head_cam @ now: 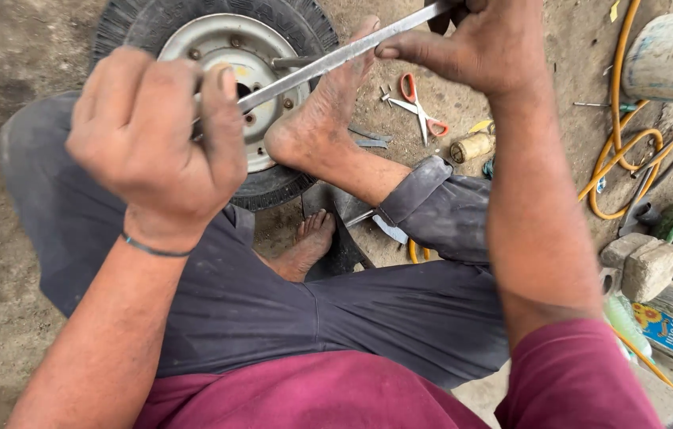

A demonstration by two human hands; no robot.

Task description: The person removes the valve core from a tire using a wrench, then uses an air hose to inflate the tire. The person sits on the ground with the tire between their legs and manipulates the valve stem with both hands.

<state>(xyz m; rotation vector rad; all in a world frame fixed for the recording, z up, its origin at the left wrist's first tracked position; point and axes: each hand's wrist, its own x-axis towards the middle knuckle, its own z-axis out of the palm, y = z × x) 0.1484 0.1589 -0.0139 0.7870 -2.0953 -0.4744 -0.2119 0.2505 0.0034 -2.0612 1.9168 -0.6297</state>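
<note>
Left hand (154,143) grips metal bar (328,62) | right hand (471,40) grips far end | wheel (225,48) below

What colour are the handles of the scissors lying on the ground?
Orange-red handles on the scissors, with silver blades; the head view shows them, beside the person's raised foot.

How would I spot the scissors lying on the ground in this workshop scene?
Start at the small wheel with its black tyre and grey metal rim, where a bare foot rests. Look just right of that foot, on the dirt floor: the scissors lie there beside a small yellowish spool. Their orange-red handle loops set them apart from the dull grey metal bits nearby.
</note>
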